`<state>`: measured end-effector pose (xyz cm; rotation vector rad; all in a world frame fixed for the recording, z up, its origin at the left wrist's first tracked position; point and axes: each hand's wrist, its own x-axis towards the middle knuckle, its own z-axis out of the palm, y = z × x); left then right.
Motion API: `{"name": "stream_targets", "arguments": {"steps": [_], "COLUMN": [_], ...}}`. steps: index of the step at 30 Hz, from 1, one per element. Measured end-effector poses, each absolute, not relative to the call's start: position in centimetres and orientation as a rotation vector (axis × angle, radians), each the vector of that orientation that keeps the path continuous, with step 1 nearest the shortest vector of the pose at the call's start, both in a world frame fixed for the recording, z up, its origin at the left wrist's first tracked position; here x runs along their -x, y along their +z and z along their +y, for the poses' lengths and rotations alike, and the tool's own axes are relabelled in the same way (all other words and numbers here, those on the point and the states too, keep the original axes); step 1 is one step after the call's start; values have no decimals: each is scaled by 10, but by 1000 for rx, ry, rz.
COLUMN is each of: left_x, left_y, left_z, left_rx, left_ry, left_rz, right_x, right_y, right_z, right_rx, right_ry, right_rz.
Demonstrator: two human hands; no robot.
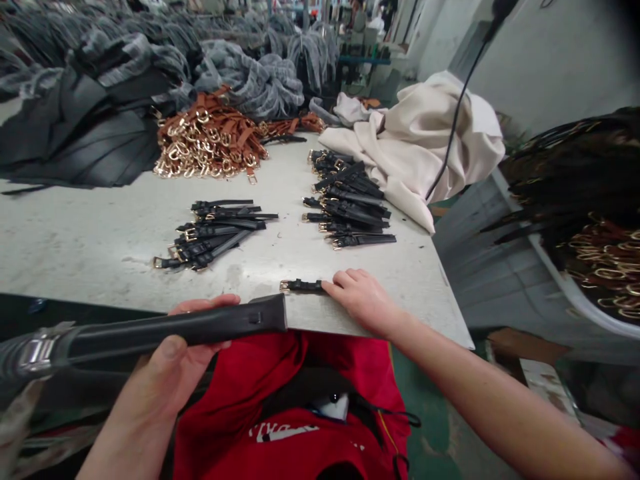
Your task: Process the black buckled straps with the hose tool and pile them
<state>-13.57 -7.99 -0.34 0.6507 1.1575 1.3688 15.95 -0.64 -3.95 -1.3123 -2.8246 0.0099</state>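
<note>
My left hand (173, 357) is closed around a wide black belt (165, 331) held level just below the table's near edge; its silver buckle (35, 351) sticks out to the left. My right hand (363, 299) rests palm down on the white table (100, 247), fingertips pressed on the end of a short black strap with a gold buckle (301, 286). Two piles of similar black buckle straps lie beyond, one at centre left (213, 233) and one at centre right (347, 203).
A heap of brown straps with gold buckles (210, 137) sits further back. Dark and grey material (90, 127) covers the far left, cream cloth (425, 143) the right, with a black cable (457, 120) across it. A bin of belts (595, 220) stands at right. Red clothing (300, 407) is below.
</note>
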Motion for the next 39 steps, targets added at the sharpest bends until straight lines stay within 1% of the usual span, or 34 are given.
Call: {"name": "stream_targets", "arguments": {"steps": [5, 10, 14, 17, 23, 26, 33, 39], "left_x": [124, 95, 71, 69, 61, 67, 118, 117], "left_y": [6, 2, -5, -2, 7, 8, 8, 9], "left_z": [-70, -47, -27, -16, -11, -11, -38, -55], "left_rx": [-749, -1078, -1237, -1187, -1114, -1045, -840, -699], "left_ry": [1335, 1231, 1213, 1159, 1189, 1178, 1473, 1484], "left_rz": [1149, 1225, 1276, 1249, 1203, 1249, 1376, 1302], "right_x": [-151, -136, -135, -136, -135, -134, -133, -131], "right_y": [-38, -52, -63, -64, -62, -62, -62, -61], "right_z": [-7, 2, 6, 5, 5, 5, 7, 5], "right_rx": [1444, 1528, 1519, 1500, 1500, 1527, 1515, 1530], "right_ry": [328, 557, 574, 587, 602, 586, 554, 539], "right_rz": [-2513, -2339, -2266, -2254, -2241, -2229, -2257, -2217]}}
